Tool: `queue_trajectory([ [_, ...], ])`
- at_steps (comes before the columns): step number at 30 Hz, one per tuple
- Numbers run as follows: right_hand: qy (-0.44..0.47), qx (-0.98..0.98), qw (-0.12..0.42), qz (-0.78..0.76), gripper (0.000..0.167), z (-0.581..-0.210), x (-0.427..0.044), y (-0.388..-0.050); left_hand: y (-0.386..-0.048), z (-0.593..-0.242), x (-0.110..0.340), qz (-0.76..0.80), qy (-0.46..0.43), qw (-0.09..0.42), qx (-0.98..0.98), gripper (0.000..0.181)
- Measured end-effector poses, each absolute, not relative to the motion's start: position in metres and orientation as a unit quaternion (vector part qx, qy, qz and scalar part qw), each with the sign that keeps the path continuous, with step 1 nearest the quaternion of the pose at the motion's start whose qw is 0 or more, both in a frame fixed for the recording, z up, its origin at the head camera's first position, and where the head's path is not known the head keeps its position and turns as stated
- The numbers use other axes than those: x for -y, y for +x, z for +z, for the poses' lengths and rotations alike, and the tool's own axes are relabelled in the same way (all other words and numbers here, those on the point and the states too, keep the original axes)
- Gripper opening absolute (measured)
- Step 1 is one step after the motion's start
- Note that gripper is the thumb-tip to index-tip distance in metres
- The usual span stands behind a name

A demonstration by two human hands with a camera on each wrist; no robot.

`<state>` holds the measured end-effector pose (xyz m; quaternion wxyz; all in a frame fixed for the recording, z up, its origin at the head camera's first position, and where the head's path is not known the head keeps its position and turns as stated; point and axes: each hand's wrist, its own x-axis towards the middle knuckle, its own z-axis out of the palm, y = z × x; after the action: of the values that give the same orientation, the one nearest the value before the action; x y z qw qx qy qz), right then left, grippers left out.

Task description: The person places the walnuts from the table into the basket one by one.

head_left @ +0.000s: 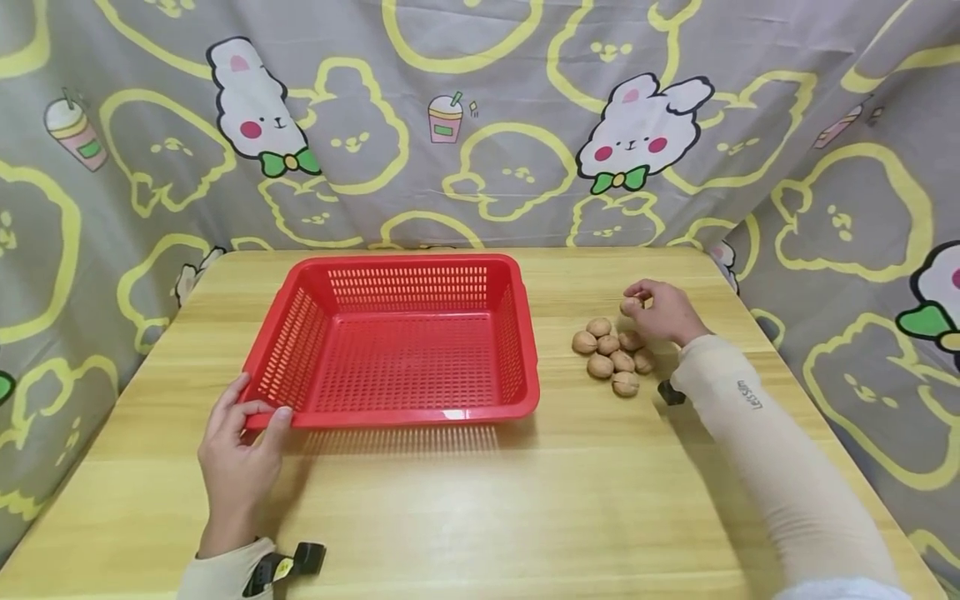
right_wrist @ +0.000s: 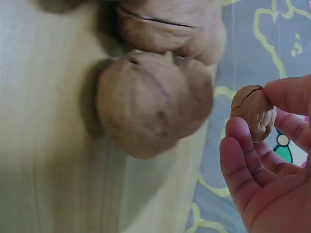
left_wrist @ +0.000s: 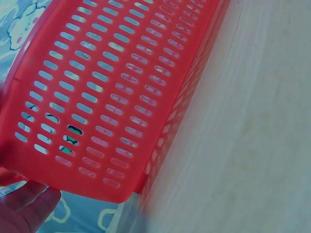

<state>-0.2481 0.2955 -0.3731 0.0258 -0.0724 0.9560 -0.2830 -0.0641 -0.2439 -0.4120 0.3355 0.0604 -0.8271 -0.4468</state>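
A red plastic basket (head_left: pixel 408 414) with slotted walls sits on the table, left of centre, nothing inside it. My left hand (head_left: pixel 242 458) grips its near left corner, thumb over the rim; in the left wrist view fingertips (left_wrist: pixel 41 206) touch the basket's edge below the slotted wall (left_wrist: pixel 97 97). Between the thumb and fingers of my right hand (head_left: pixel 666 314) is a walnut (right_wrist: pixel 253 112), pinched above the table. Several more walnuts (head_left: pixel 600 366) lie clustered just below and left of that hand. Close up in the right wrist view, a walnut (right_wrist: pixel 141 107) of this cluster looks large and blurred.
The wooden table (head_left: pixel 465 517) reaches back to a grey patterned curtain (head_left: pixel 510 108), which also hangs along both sides. A strip of tabletop separates the basket from the walnuts. Black wrist devices sit on the left wrist (head_left: pixel 285 569) and right wrist (head_left: pixel 671 392).
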Motion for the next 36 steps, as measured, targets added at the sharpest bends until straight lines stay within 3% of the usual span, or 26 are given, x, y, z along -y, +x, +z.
queue_trajectory([
  [17, -0.089, -0.945, 0.0, -0.315, 0.038, -0.336, -0.279, -0.242, -0.064, -0.41, 0.241, -0.438, 0.07, 0.324, 0.836, 0.02],
  [36, -0.142, -0.932, -0.033, -0.333, 0.035, -0.32, -0.239, -0.248, -0.063, -0.41, 0.244, -0.443, 0.078, 0.314, 0.836, 0.021],
])
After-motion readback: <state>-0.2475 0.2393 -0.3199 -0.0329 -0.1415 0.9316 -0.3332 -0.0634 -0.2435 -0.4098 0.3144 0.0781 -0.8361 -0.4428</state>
